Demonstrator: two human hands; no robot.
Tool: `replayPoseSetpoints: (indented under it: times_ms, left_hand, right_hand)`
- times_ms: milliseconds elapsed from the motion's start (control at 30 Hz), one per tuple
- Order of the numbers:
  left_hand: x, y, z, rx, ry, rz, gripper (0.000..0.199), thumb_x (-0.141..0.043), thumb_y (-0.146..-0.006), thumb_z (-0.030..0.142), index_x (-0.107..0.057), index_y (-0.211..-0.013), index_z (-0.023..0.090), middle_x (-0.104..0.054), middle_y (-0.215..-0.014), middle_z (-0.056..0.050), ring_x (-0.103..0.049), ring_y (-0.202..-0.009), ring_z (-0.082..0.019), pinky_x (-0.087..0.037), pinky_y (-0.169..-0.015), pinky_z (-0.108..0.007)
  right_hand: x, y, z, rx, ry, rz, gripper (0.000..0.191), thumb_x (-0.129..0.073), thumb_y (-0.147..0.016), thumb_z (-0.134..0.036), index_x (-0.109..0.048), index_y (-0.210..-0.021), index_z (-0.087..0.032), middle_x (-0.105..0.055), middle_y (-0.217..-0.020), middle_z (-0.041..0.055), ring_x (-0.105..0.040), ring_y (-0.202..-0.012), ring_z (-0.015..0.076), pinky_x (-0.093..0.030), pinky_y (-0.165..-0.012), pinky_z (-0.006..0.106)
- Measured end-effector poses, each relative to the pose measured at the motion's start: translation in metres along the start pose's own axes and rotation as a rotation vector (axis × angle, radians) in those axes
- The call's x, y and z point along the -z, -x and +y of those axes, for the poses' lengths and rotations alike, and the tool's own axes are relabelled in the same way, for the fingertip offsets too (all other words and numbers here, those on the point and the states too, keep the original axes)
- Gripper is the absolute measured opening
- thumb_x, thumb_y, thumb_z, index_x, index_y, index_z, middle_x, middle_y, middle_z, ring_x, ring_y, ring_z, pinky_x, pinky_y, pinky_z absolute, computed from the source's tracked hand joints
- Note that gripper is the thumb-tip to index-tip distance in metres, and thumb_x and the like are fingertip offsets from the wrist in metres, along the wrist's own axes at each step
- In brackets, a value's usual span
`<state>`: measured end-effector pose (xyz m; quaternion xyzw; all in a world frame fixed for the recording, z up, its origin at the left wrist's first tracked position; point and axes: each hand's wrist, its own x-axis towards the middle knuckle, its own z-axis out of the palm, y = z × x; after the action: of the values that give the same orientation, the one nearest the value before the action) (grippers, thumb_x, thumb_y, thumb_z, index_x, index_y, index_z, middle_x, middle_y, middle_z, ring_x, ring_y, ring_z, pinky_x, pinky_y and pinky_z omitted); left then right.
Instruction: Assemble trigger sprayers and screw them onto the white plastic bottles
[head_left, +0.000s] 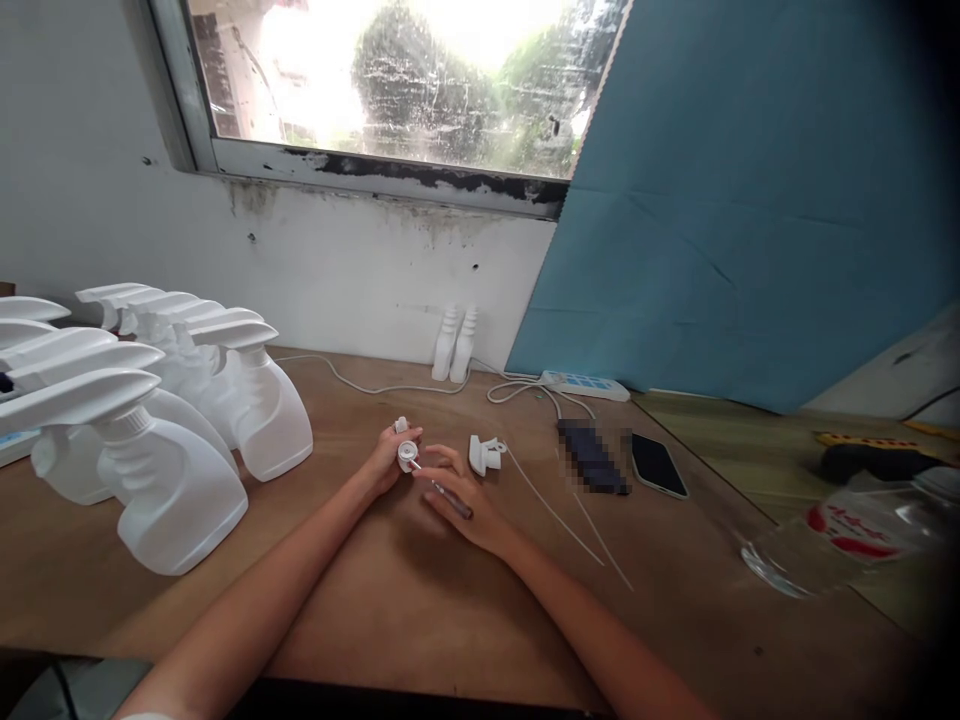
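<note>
My left hand is closed around a small white spray nozzle head, its round opening turned toward my right hand. Held in the fingers of my right hand is a screwdriver with a dark handle. The tool's thin shaft points at the round opening; whether the tip is inside, I cannot tell. Just right of my hands, another white spray head part lies on the table, a thin white dip tube running from it. A second thin tube lies farther right.
Several white spray bottles stand at the left on the brown table. Two white bottle-shaped pieces lean on the wall. A power strip, a blurred-out dark object, a phone and a clear plastic bottle are at right.
</note>
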<state>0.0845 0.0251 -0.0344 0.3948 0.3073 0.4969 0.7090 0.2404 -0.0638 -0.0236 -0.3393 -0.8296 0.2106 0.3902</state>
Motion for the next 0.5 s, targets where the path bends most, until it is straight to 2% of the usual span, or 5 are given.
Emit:
replayPoseSetpoints:
  times_ms: [100, 167, 233, 367, 500]
  left_hand:
    - [-0.002, 0.000, -0.004, -0.009, -0.022, 0.016, 0.047, -0.082, -0.053, 0.035, -0.042, -0.070, 0.018, -0.044, -0.053, 0.008, -0.041, -0.041, -0.005, -0.033, -0.040, -0.018]
    - [-0.004, -0.001, -0.006, -0.037, -0.030, 0.039, 0.048, -0.083, -0.053, 0.036, -0.042, -0.069, 0.018, -0.043, -0.054, 0.008, -0.040, -0.043, -0.004, -0.032, -0.040, -0.017]
    - [-0.005, -0.001, -0.008, -0.077, -0.030, 0.078, 0.050, -0.082, -0.055, 0.041, -0.041, -0.071, 0.018, -0.043, -0.057, 0.008, -0.041, -0.045, -0.004, -0.033, -0.042, -0.016]
    - [-0.004, -0.001, -0.008, -0.146, -0.026, 0.164, 0.053, -0.080, -0.058, 0.043, -0.038, -0.081, 0.021, -0.044, -0.064, 0.009, -0.044, -0.049, -0.005, -0.037, -0.047, -0.016]
    - [-0.003, 0.000, -0.006, -0.158, -0.045, 0.160, 0.054, -0.077, -0.061, 0.034, -0.034, -0.093, 0.023, -0.053, -0.083, 0.005, -0.057, -0.067, -0.010, -0.047, -0.060, -0.022]
  right_hand:
    - [0.003, -0.002, -0.006, 0.165, 0.305, -0.089, 0.032, -0.050, -0.093, -0.025, -0.056, -0.125, -0.026, -0.034, -0.148, 0.0088, -0.035, -0.134, 0.0244, -0.037, -0.107, 0.045]
    - [0.004, -0.004, -0.008, 0.226, 0.388, -0.117, 0.029, -0.048, -0.093, -0.022, -0.057, -0.121, -0.024, -0.044, -0.143, 0.0096, -0.038, -0.133, 0.0242, -0.039, -0.105, 0.046]
    - [0.006, -0.005, -0.008, 0.247, 0.386, -0.077, 0.025, -0.047, -0.093, -0.019, -0.060, -0.115, -0.023, -0.053, -0.135, 0.0098, -0.046, -0.126, 0.0235, -0.043, -0.101, 0.045]
    - [0.017, -0.003, -0.002, 0.174, 0.283, 0.145, 0.021, -0.046, -0.092, -0.018, -0.064, -0.102, -0.023, -0.059, -0.130, 0.0091, -0.054, -0.118, 0.0243, -0.044, -0.098, 0.045]
    - [0.041, 0.003, 0.012, 0.015, 0.227, 0.420, 0.020, -0.048, -0.092, -0.026, -0.068, -0.091, -0.023, -0.069, -0.110, 0.0087, -0.061, -0.105, 0.0242, -0.045, -0.095, 0.043]
